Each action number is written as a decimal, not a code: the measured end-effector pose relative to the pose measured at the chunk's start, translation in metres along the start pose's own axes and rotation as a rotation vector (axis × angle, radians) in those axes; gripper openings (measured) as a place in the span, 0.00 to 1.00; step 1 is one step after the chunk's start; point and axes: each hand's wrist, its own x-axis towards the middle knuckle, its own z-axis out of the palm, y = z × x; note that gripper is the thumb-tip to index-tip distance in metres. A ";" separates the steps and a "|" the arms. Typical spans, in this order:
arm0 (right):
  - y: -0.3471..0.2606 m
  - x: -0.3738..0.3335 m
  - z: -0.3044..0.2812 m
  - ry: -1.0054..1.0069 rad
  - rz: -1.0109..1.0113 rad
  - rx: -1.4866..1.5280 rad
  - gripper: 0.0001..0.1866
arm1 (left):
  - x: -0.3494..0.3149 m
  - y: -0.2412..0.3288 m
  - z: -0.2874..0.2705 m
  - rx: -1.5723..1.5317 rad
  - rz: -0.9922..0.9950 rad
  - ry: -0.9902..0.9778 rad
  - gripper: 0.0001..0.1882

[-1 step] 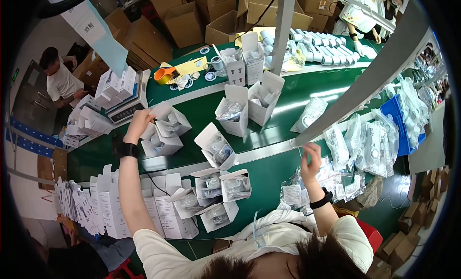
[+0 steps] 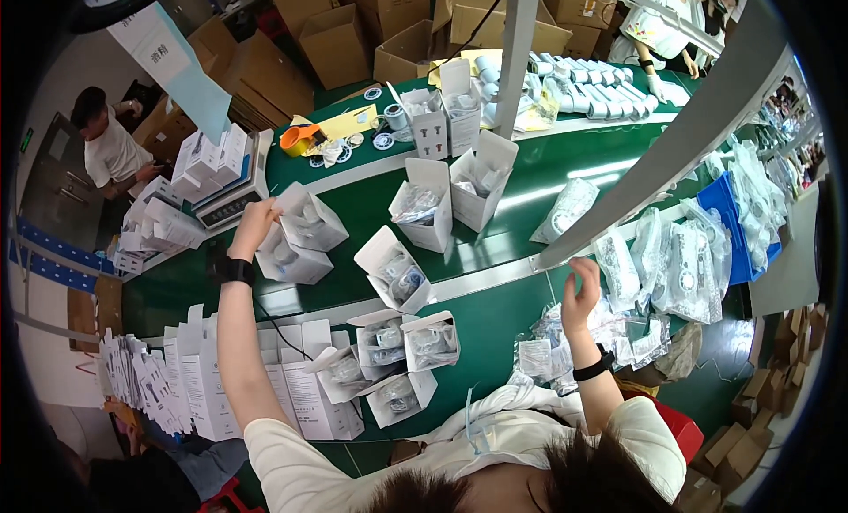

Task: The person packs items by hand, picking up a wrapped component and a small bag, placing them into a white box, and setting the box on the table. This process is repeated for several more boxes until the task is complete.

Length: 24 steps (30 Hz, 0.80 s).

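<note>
My left hand [image 2: 257,229] reaches to the left part of the green belt, its fingers closed at the edge of an open white box [image 2: 312,226]. A second white box [image 2: 296,261] stands against it, nearer me. Clear-bagged parts sit inside both. Over the right side of the bench my right hand [image 2: 580,294] is raised with bent, parted fingers and nothing visible in it. Below and beside it lie small clear plastic packets [image 2: 541,358]. Larger bagged pale devices [image 2: 618,270] lie just to its right.
Several open filled boxes [image 2: 389,336] stand in front of me, with another box [image 2: 395,270] by the belt's rail. Flat cartons [image 2: 208,385] stand at left. A grey metal post [image 2: 671,160] slants across the right. A blue bin [image 2: 733,230] holds bagged parts. Co-workers are farther off.
My right hand has shifted slightly right, its fingers a little more spread. My left hand stays at the box edge, its fingertips slightly drawn in.
</note>
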 end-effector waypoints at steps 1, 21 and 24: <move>0.013 0.007 -0.011 0.073 0.100 -0.018 0.12 | 0.009 0.002 0.004 0.081 -0.066 0.003 0.07; -0.112 -0.062 0.028 -0.280 0.143 0.583 0.10 | -0.233 0.382 -0.169 -0.335 1.010 0.357 0.15; -0.132 -0.090 0.015 -0.435 -0.027 0.575 0.11 | -0.253 0.392 -0.189 -0.204 0.905 0.147 0.07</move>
